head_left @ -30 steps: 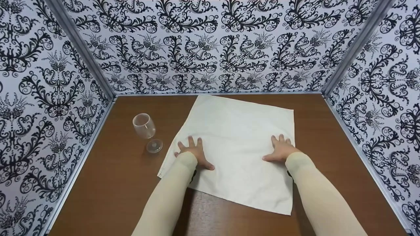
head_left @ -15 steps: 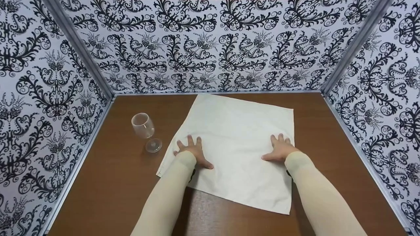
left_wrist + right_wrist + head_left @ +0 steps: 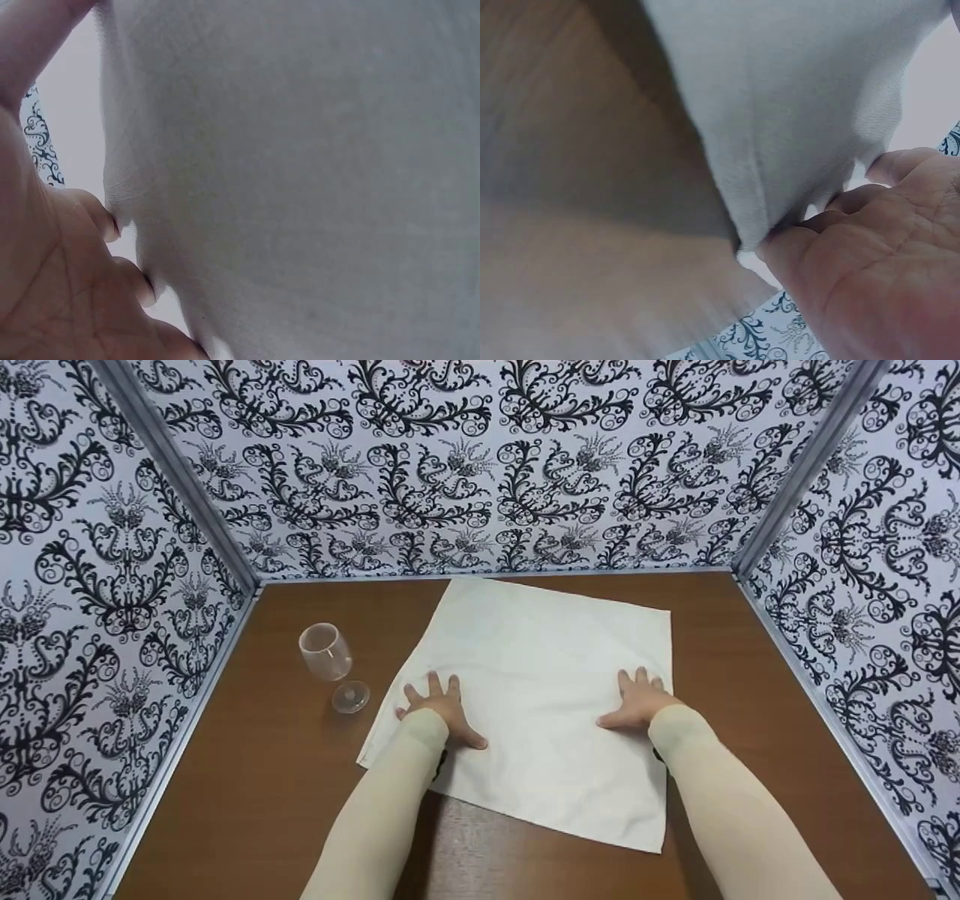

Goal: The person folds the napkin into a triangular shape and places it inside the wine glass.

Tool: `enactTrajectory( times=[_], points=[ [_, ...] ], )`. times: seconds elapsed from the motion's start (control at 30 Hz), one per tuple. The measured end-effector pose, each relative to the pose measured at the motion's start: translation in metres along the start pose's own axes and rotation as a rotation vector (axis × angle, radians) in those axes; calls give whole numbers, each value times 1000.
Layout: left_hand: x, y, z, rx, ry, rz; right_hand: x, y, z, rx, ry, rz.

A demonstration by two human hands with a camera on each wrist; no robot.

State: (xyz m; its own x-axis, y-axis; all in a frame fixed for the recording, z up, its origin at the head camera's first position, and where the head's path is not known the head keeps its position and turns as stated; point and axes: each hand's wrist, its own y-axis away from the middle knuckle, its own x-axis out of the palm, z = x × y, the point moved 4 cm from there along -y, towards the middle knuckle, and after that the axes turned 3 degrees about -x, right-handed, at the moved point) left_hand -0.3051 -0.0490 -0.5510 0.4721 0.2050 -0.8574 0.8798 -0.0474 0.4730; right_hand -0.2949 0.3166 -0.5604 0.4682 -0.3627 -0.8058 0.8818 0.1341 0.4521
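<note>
A white cloth (image 3: pixel 547 660) lies spread on the brown table, with slight wrinkles and its near edge slanting. My left hand (image 3: pixel 445 709) rests on its left part, fingers spread and fingertips touching the fabric. On the right part, close to the side edge, my right hand (image 3: pixel 639 701) presses with fingers apart. In the left wrist view the palm (image 3: pixel 67 277) is raised off the cloth and the fingertips meet it. The right wrist view shows fingertips at the cloth (image 3: pixel 780 97) near its hem, the palm likewise lifted.
A clear stemmed glass (image 3: pixel 327 652) stands upright left of the cloth, beyond my left hand. Brown table (image 3: pixel 247 780) surrounds the cloth. Patterned black-and-white walls (image 3: pixel 480 472) with grey corner strips close in the back and both sides.
</note>
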Motion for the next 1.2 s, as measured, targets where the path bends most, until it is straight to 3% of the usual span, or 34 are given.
enactTrajectory(
  times=[0.37,0.53,0.63,0.77,0.97,1.2],
  points=[
    [-2,6,4,34,8,-19,4,2,6,18,12,15],
    [-2,2,5,12,-31,-3,1,-1,9,20,50,20],
    [-1,-3,2,-14,-67,-16,-6,-8,6,5,88,-38],
    [-2,2,-8,-47,-62,-26,-18,-16,-6,-11,125,-159],
    [3,26,-15,-82,-4,30,-16,-10,-23,-12,38,-54],
    [6,23,-13,-66,-28,23,-21,-8,-20,-25,47,-58]
  ],
)
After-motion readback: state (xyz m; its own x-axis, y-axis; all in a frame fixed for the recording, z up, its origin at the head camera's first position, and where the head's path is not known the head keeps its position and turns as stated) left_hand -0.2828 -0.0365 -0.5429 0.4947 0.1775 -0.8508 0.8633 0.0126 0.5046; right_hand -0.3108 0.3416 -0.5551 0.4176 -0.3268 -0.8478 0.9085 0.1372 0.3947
